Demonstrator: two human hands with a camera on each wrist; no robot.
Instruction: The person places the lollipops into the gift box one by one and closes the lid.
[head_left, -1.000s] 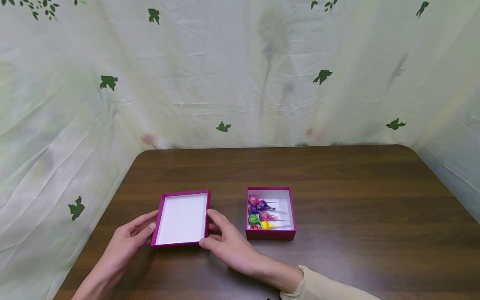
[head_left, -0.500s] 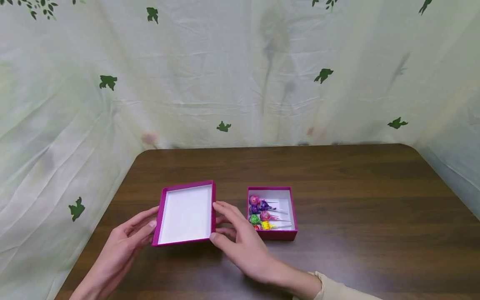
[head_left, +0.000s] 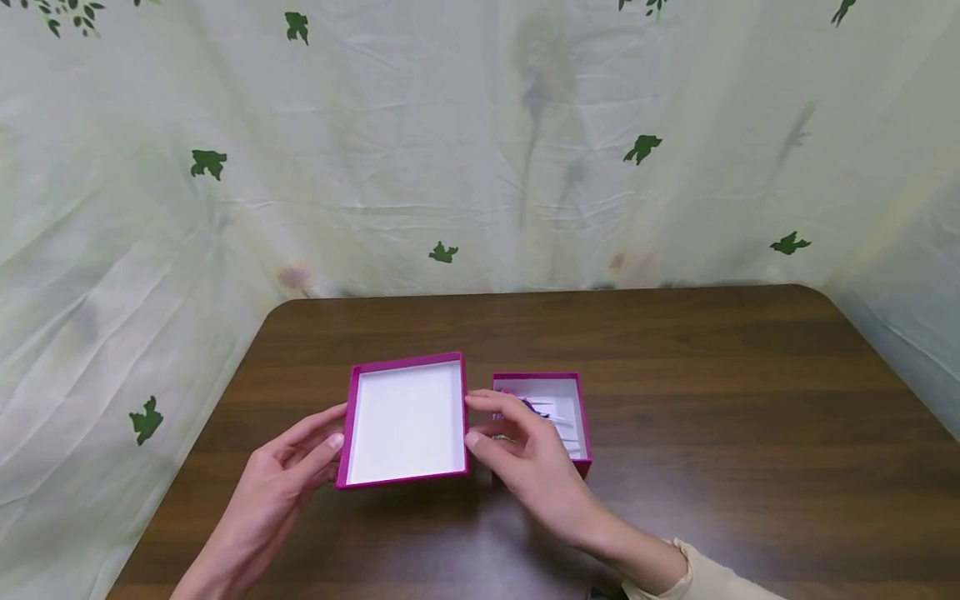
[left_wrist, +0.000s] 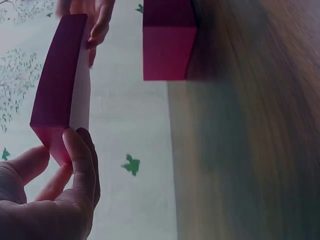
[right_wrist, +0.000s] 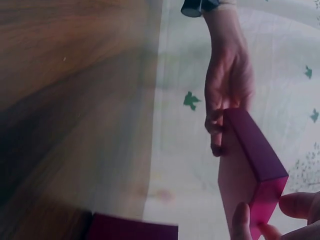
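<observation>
Both hands hold a magenta box lid (head_left: 407,421) by its opposite sides, its white inside facing up toward the head camera. The left hand (head_left: 276,483) grips the lid's left side with thumb and fingers. On the other side, the right hand (head_left: 543,479) pinches the right edge. In the left wrist view the lid (left_wrist: 59,75) is raised off the table. A matching open box (head_left: 585,421) stands on the table behind the right hand. Lollipops (head_left: 557,420) lie inside it; their sticks show, while most wrapped heads are hidden by the right hand.
The dark wooden table (head_left: 712,400) extends to the right of the box and behind it. A pale curtain (head_left: 405,167) with green leaf shapes hangs along the table's far edge and sides.
The lid has moved right and somewhat up in the head view, carried by both hands toward the box. The right hand now covers part of the box and most lollipop heads.
</observation>
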